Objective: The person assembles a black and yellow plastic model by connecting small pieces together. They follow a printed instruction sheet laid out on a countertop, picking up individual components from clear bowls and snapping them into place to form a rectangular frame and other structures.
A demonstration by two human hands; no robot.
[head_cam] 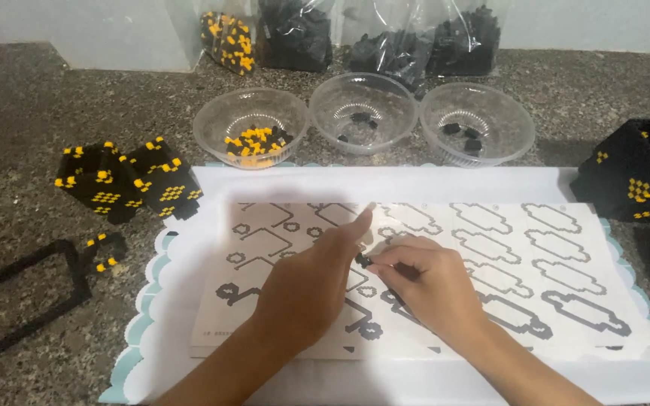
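Early on, by the look: several finished black-and-yellow blocks [126, 180] at ten o'clock; both hands [317, 282] [430, 282] pinching one tiny black piece [363, 261] over diagram sheet [536, 256].

Just one view here, shot from a head-worn camera tilted steeply down and forward across a speckled stone counter [31, 98]. The left hand [314, 278] and right hand [430, 282] are seen close up near the bottom middle, over a printed sheet [566, 256]. Three clear bowls [250, 128] and the wall are caught farther off at the top.
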